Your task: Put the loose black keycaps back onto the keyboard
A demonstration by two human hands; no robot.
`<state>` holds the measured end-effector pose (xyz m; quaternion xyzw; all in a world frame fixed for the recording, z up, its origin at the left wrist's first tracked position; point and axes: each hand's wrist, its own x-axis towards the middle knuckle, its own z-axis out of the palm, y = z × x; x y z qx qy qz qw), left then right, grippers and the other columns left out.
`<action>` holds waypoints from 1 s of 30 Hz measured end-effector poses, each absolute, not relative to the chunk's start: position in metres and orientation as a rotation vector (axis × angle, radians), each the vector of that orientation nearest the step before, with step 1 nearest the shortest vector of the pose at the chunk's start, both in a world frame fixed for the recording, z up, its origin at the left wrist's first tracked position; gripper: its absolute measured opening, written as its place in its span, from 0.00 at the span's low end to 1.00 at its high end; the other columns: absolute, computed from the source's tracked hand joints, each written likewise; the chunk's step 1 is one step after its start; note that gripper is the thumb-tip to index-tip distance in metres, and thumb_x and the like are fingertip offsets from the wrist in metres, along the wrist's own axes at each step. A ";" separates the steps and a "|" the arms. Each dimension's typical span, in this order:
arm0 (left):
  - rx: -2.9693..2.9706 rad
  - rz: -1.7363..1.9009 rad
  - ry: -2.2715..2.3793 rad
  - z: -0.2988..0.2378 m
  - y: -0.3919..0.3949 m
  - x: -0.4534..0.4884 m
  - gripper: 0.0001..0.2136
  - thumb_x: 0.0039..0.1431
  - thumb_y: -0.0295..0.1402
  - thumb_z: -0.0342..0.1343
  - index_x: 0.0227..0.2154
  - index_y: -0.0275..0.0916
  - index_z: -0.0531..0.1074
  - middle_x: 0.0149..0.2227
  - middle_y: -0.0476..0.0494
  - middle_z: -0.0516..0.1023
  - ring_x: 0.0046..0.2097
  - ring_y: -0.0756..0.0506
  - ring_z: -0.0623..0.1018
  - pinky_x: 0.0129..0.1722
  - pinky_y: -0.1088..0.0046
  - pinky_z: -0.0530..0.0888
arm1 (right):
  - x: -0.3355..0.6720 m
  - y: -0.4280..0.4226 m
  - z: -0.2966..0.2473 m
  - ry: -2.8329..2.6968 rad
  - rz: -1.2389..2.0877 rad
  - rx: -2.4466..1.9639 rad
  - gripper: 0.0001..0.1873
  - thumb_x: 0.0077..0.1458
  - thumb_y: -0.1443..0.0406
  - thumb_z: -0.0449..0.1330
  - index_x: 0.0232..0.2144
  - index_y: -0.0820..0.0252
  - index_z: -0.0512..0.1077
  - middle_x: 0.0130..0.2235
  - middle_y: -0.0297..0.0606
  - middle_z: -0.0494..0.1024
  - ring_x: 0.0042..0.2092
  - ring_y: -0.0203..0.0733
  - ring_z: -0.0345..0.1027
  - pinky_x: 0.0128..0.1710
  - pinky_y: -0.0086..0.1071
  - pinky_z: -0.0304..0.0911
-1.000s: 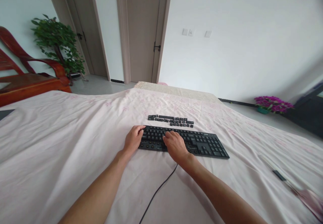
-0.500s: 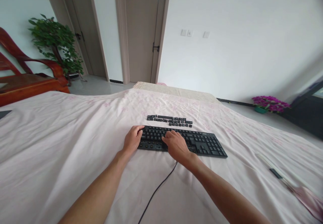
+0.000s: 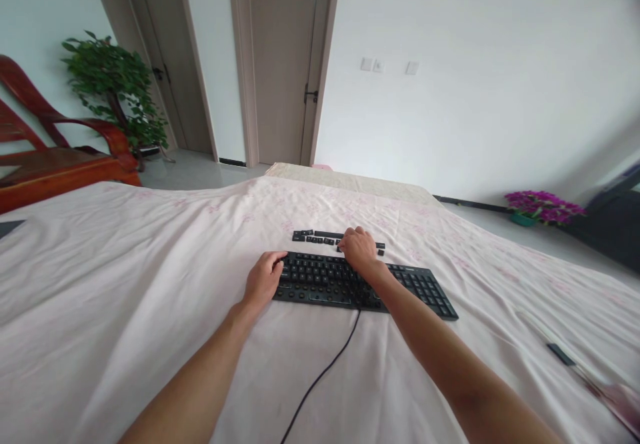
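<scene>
A black keyboard [image 3: 325, 281] lies on a pale pink cloth, its cable [image 3: 325, 371] running toward me. Behind it sit several loose black keycaps [image 3: 315, 237] in rows. My left hand [image 3: 263, 279] rests curled on the keyboard's left end, gripping its edge. My right hand [image 3: 358, 247] reaches over the keyboard to the loose keycaps, fingers curled down onto them; what they pinch is hidden.
The pink floral cloth [image 3: 125, 277] covers a wide surface. A thin dark tool [image 3: 560, 353] lies at the right edge. Beyond stand a red wooden chair [image 3: 55, 157], a green plant [image 3: 117, 91], doors [image 3: 283, 57] and purple flowers [image 3: 543, 205].
My right hand has left the keyboard's middle keys and moved forward to the rows of loose keycaps behind it. The left hand has stayed on the keyboard's left end.
</scene>
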<state>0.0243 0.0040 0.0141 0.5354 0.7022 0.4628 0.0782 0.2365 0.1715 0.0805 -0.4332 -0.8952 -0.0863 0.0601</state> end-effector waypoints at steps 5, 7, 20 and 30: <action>1.614 1.408 2.090 0.011 0.005 0.023 0.15 0.60 0.28 0.48 0.46 0.43 0.74 0.48 0.45 0.76 0.51 0.45 0.75 0.54 0.65 0.70 | 0.230 0.180 0.078 -2.776 -0.315 -1.281 0.11 0.57 0.67 0.57 0.33 0.57 0.81 0.44 0.45 0.76 0.48 0.49 0.59 0.42 0.37 0.50; 1.616 1.406 2.089 0.010 0.006 0.022 0.15 0.60 0.28 0.48 0.46 0.43 0.74 0.48 0.45 0.76 0.51 0.45 0.75 0.54 0.64 0.70 | 0.228 0.182 0.077 -2.793 -0.313 -1.267 0.09 0.56 0.67 0.58 0.34 0.56 0.80 0.43 0.45 0.76 0.48 0.49 0.59 0.42 0.37 0.50; 1.601 1.398 2.100 0.013 0.005 0.024 0.15 0.60 0.28 0.48 0.46 0.43 0.74 0.48 0.45 0.76 0.50 0.45 0.75 0.53 0.65 0.70 | 0.227 0.180 0.079 -2.857 -0.200 -1.226 0.07 0.51 0.65 0.63 0.34 0.53 0.80 0.42 0.41 0.79 0.48 0.48 0.62 0.45 0.35 0.51; 1.614 1.417 2.090 0.011 0.007 0.022 0.14 0.59 0.27 0.49 0.45 0.43 0.74 0.47 0.45 0.77 0.49 0.45 0.76 0.53 0.64 0.71 | 0.226 0.187 0.080 -2.865 -0.049 -1.207 0.11 0.48 0.68 0.63 0.36 0.53 0.80 0.37 0.41 0.81 0.47 0.48 0.68 0.45 0.34 0.56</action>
